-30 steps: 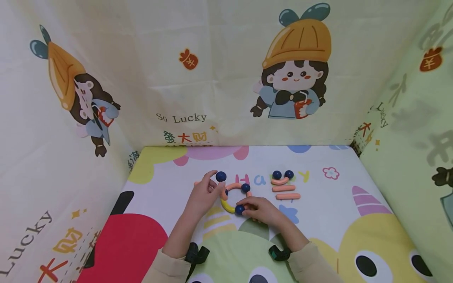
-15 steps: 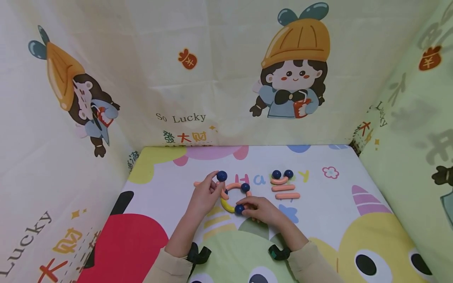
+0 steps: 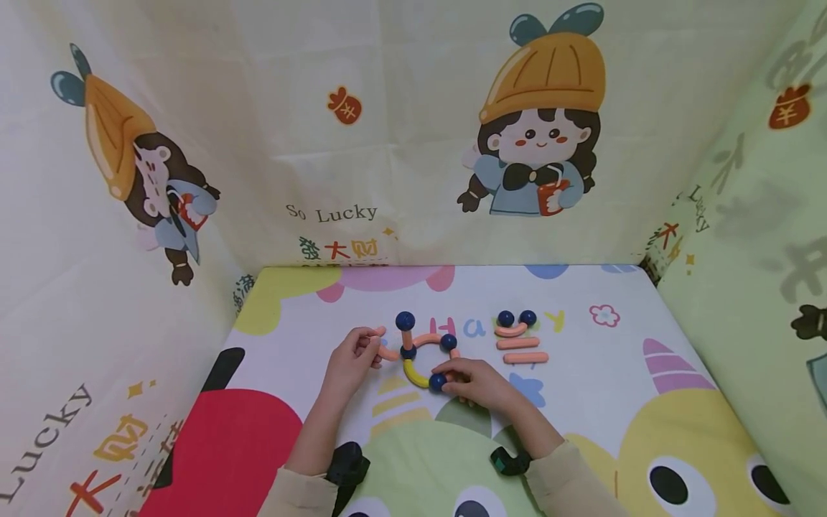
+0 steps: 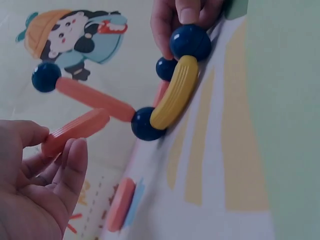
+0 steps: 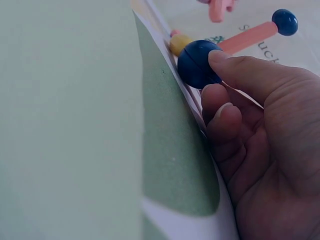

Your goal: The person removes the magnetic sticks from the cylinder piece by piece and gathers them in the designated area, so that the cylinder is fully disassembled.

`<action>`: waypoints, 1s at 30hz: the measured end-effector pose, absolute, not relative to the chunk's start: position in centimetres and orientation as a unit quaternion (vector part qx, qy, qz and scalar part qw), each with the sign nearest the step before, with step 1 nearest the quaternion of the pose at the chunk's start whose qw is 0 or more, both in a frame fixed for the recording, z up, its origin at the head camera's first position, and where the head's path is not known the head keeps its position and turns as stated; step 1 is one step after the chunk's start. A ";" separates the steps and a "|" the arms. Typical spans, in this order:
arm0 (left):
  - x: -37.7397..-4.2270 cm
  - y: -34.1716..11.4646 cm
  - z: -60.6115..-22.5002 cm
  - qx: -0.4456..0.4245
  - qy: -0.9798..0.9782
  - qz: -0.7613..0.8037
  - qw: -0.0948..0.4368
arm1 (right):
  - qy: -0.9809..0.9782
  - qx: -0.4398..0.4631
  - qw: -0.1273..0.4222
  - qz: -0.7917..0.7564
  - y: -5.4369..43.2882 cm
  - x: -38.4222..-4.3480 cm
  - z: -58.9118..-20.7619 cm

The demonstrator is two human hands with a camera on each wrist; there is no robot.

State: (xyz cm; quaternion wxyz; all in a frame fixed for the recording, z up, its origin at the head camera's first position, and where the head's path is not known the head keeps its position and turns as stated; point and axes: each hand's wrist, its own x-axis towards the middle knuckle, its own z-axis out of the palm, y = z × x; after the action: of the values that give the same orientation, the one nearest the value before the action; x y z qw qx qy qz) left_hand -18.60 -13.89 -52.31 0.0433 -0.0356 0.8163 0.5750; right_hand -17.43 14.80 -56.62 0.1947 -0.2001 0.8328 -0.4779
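Note:
A ring of magnetic rods and balls lies on the table, with a yellow curved rod, a pink curved rod and dark blue balls. From its left ball rises a pink straight rod, topped by another blue ball. My left hand pinches a loose pink curved rod between thumb and fingers, just left of the ring and apart from it. My right hand pinches the ring's front ball between thumb and forefinger. That hand partly hides the ring's right side.
To the right lie two blue balls, a pink curved rod and two straight pink rods. Another pink rod lies on the table beyond my left hand. Patterned cloth walls stand behind and at both sides.
My left hand has drawn left and away from the upright rod and its top ball, carrying the pink curved rod. The upright rod now stands free of it. My right hand stays on the front ball.

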 end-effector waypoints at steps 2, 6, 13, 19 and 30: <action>-18.8 -14.5 -52.9 -0.052 0.799 0.597 0.044 | 0.834 -0.198 0.195 -0.477 14.8 -17.4 -56.6; -19.2 -15.5 -53.9 -0.093 0.783 0.613 0.044 | 0.830 -0.200 0.196 -0.482 14.9 -17.4 -56.6; -19.6 -17.0 -55.8 -0.151 0.776 0.610 0.053 | 0.829 -0.209 0.195 -0.481 14.9 -17.4 -56.8; -20.2 -17.3 -56.4 -0.177 0.766 0.615 0.061 | 0.833 -0.208 0.193 -0.475 14.9 -17.5 -56.8; -21.1 -17.3 -56.8 -0.177 0.793 0.580 0.055 | 0.833 -0.204 0.198 -0.474 15.0 -17.5 -56.9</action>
State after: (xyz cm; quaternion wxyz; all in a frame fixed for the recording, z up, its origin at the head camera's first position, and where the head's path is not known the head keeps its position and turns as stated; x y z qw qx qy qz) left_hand -21.08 -17.28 -56.76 0.0549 -0.1772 0.7929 0.5804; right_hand -17.53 14.95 -56.89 0.1979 -0.2043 0.8333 -0.4740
